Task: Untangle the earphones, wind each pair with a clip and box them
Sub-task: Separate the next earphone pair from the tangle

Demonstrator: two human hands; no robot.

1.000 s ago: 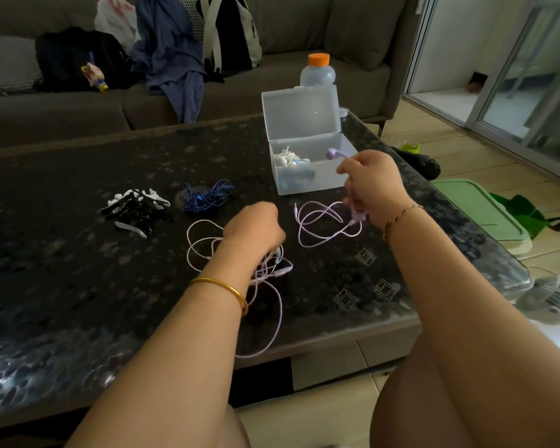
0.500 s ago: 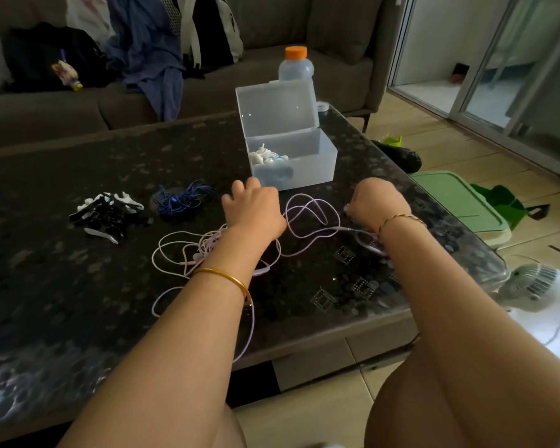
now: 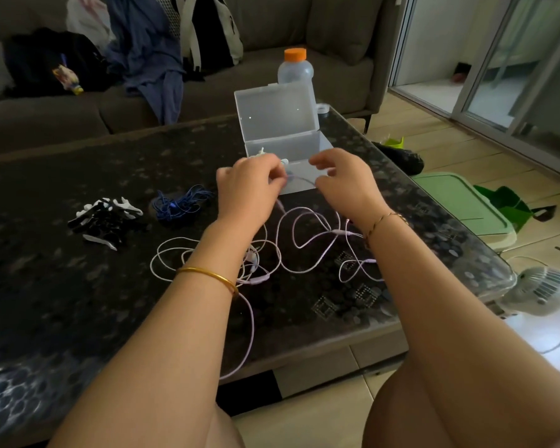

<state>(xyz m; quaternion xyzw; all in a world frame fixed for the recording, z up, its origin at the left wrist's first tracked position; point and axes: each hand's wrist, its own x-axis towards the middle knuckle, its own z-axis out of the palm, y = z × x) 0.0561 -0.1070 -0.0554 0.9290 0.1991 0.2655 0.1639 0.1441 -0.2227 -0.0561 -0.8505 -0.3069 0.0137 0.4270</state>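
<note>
Head view: likely two-handed cable [image 3: 299,179] grip

Orange-capped bottle [image 3: 295,71] stood at the far edge of the table [image 3: 62,302], blue garment [image 3: 149,59] draped on the sofa [image 3: 337,24] behind it, green lid [image 3: 459,205] and fan [image 3: 543,286] set to its right.

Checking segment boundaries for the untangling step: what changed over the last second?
Both hands rose off the table and met in front of the box. The left hand left the white earphones and now pinches the purple earphones by the cable; the right hand pinches the same cable, a short stretch spanning between them. Unchanged: box open, blue earphones and clips in place.
</note>
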